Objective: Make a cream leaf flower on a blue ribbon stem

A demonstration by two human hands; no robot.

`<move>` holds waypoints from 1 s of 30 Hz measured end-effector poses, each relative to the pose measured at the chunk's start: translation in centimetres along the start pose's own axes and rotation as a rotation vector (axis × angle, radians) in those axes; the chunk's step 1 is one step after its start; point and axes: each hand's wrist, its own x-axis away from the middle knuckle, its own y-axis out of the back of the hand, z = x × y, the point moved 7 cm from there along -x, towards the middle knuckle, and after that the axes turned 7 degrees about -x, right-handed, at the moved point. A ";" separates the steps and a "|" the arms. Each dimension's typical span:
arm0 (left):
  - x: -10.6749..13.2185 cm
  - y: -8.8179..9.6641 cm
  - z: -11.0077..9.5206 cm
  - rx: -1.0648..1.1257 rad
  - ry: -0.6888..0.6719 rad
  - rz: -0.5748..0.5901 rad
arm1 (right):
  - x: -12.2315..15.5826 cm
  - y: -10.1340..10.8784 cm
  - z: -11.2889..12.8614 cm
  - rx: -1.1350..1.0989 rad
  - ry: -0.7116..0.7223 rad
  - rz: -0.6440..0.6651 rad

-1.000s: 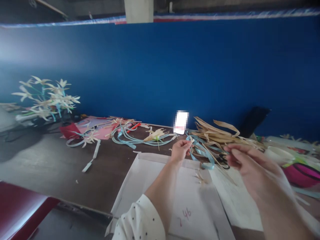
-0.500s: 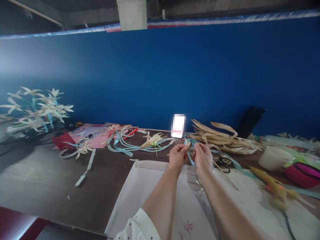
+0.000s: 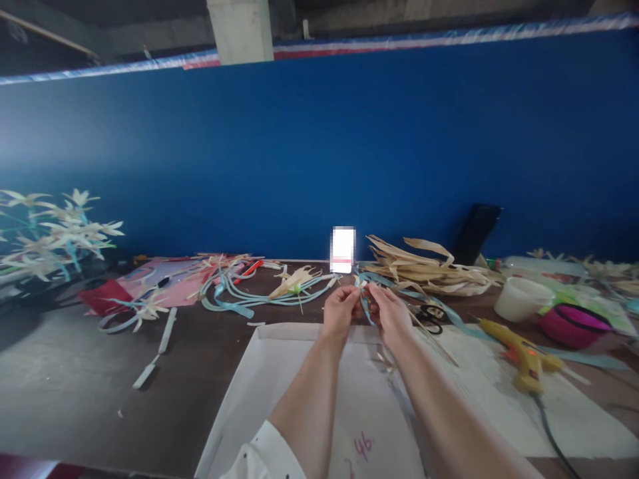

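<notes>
Over the far edge of a white cardboard tray, my two hands are close together. My left hand is closed in a pinch on a light-blue ribbon with a small pale piece at its top. Beside it, my right hand has its fingers bent onto the same ribbon. The fingers hide most of what lies between them. Dried husk leaves lie just behind the right hand, and black-handled scissors lie to its right.
A yellow glue gun with a cord lies on white paper at the right. Behind it are a white cup and a pink pouch. Blue-wrapped stems and pale husk flowers are at the left. A blurred phone stands behind.
The view has turned slightly right, so the table things appear shifted left. My hands stay together at the ribbon, with the fingers a little closer to each other.
</notes>
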 end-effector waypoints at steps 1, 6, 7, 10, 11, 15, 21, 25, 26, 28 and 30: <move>0.0 0.0 0.0 0.000 -0.002 0.007 | 0.0 0.0 0.0 -0.005 -0.002 -0.004; 0.1 -0.2 -0.2 -0.038 -0.006 0.017 | 0.0 0.0 -0.1 -0.036 -0.019 0.013; 0.1 -0.2 -0.3 -0.050 -0.006 0.016 | 0.0 0.0 -0.1 -0.036 -0.018 0.015; 0.3 -0.3 -0.5 -0.076 0.007 0.007 | -0.1 0.1 0.0 -0.038 -0.009 0.012; 0.3 -0.3 -0.5 -0.083 0.014 0.007 | -0.2 0.1 0.0 -0.039 -0.006 0.014; 0.4 -0.4 -0.6 -0.096 0.022 -0.003 | -0.3 0.2 0.1 -0.014 0.022 0.011; 0.4 -0.3 -0.6 -0.105 0.011 -0.017 | -0.2 0.1 0.4 0.016 0.053 0.018; 0.3 -0.3 -0.6 -0.106 -0.011 -0.021 | -0.1 0.2 0.5 0.036 0.078 0.007; 0.3 -0.2 -0.6 -0.106 -0.014 -0.022 | -0.1 0.2 0.6 0.040 0.088 0.011; 0.3 -0.2 -0.6 -0.111 -0.016 -0.028 | -0.1 0.1 0.7 0.050 0.108 0.022; 0.3 -0.2 -0.7 -0.120 -0.016 -0.039 | -0.1 0.2 0.7 0.063 0.125 0.026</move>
